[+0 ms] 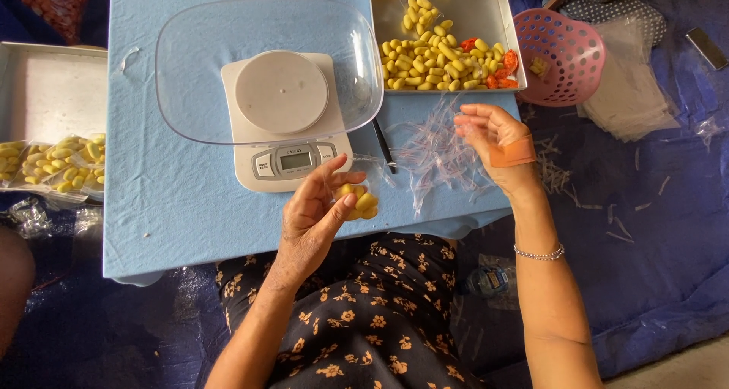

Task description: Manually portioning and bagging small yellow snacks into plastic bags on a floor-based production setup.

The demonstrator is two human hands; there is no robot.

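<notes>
We look down on a low table covered with a blue cloth [175,207]. Our left hand [311,222] is raised palm-up over the table's near edge, fingers curled around a small clear bag of yellow candies [358,201], which is pinched between thumb and fingertips. Our right hand [497,142], a tan plaster across its back and a bracelet on the wrist, hovers with the fingers loosely bent over a heap of clear twist ties [437,157]; the fingertips seem to pinch one strand, though we cannot tell for certain. Just beyond the left hand stands a white kitchen scale [285,123] carrying a wide clear bowl [197,77], which overhangs it on all sides. A metal tray [486,9] at the far right holds loose yellow candies [429,58] and a few orange ones [501,66]. A pink perforated basket [566,55] sits just beside the tray. At the far left, filled bags [57,165] lie against another tray [53,85].
</notes>
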